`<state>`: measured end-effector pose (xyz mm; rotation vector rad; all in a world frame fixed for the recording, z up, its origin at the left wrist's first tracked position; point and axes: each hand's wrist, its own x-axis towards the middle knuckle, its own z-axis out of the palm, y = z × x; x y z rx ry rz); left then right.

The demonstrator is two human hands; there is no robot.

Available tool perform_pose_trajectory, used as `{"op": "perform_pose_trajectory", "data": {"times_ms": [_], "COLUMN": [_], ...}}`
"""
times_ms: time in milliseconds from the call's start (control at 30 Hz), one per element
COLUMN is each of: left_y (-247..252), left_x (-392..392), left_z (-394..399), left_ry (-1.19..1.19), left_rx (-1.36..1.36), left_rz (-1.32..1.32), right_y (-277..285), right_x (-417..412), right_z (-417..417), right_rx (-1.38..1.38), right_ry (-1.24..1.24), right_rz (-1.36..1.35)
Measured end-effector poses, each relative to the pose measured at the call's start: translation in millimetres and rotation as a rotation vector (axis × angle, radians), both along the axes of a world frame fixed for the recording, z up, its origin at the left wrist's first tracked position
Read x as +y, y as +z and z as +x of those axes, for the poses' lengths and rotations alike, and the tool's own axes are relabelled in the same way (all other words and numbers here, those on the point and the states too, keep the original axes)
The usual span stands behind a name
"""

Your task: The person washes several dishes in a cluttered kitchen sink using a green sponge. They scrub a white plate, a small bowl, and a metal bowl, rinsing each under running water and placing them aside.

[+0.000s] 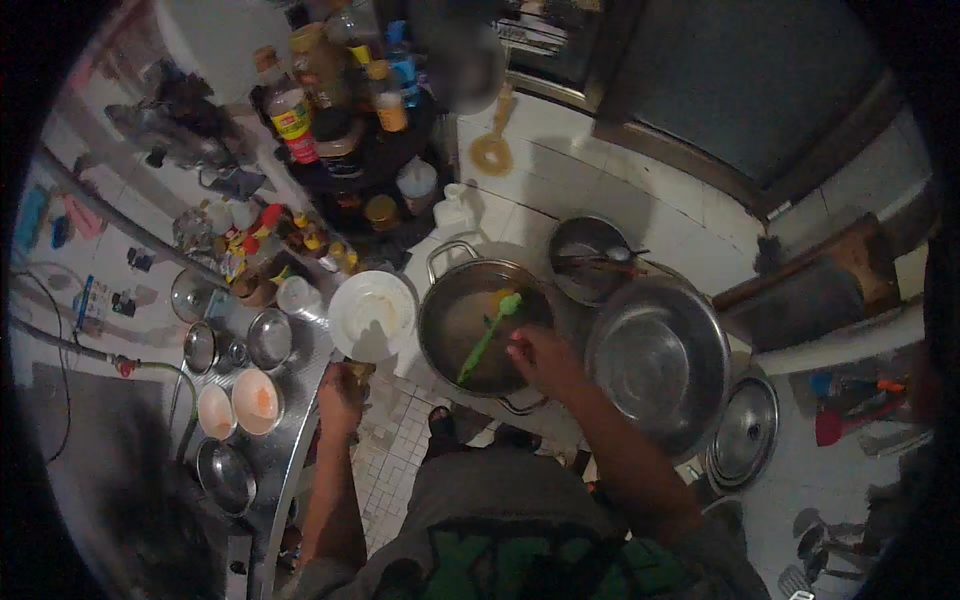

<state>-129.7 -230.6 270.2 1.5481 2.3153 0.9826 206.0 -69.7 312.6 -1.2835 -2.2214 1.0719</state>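
Note:
In front of me stands a steel two-handled pot [450, 330] with murky brownish contents. A long bright green utensil [487, 334] with a rounded head lies across it, beside a small yellow patch. My right hand [544, 358] is over the pot's right side, its fingers curled close to the green utensil; whether they pinch something is unclear. Lower left, by the counter edge, my left hand [341, 394] is closed around a small brownish-yellow thing [361, 369], mostly covered by the fingers. Just above that hand is a white bowl [341, 319] with pale residue inside.
A large steel basin [637, 367] adjoins the pot on the right, with a dark pan [581, 244] behind. Steel lids [742, 431] lie beyond the basin. On the left metal counter [300, 390] are several bowls [256, 401]. Bottles [292, 120] crowd a dark rack.

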Motion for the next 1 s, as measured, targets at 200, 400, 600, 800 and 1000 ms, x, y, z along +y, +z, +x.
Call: {"op": "perform_pose_trajectory", "data": {"times_ms": [200,400,600,800,1000], "left_y": [-108,-118,-101,-109,-98], "left_x": [-26,-44,-123,-175,-177], "left_z": [-79,-95,-108,-155,-178], "left_ry": [0.461,0.564,1.084,0.894,0.85], "left_rx": [-0.917,-0.922,-1.389,-1.609,-1.796], "left_rz": [-0.153,0.137,0.294,0.735,0.799], "right_y": [-73,-88,-99,-106,-124], "right_x": [-5,-7,0,3,19], "right_z": [-86,-87,-118,-116,-87], "right_rx": [-0.506,-0.286,-0.305,0.144,0.155], "right_ry": [0.147,-0.209,-0.306,-0.395,-0.029], "right_rz": [0.084,-0.023,-0.234,-0.548,-0.325]}}
